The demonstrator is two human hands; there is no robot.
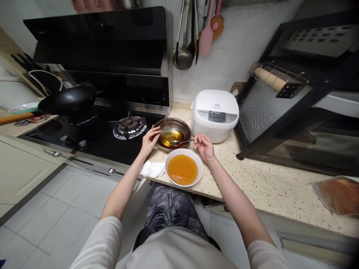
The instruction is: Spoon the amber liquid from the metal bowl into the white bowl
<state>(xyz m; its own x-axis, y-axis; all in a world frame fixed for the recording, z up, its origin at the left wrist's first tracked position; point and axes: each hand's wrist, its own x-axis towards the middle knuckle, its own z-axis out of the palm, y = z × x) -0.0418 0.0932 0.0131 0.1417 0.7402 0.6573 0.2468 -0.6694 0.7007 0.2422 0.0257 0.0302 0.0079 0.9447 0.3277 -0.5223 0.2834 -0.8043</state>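
Observation:
A metal bowl (186,129) with clear yellow liquid stands on the counter. My left hand (150,142) is at its left side, fingers and thumb closed about the rim. In my right hand (204,145) is the handle end of a metal spoon (175,142), held between bent fingers at the bowl's right edge. The spoon's head lies over the yellow liquid; whether it touches the liquid I cannot tell. Close in front of the metal bowl is a white bowl (199,173) filled with orange-brown liquid. A crumpled white paper towel (153,169) lies left of it.
Behind my right hand stands a white rice cooker (215,129). The gas stove (129,126) is on the left, with a black wok (67,99) on its far burner. A black rack (263,112) rises at right. A plastic-wrapped brown item (336,196) lies on the counter (260,179).

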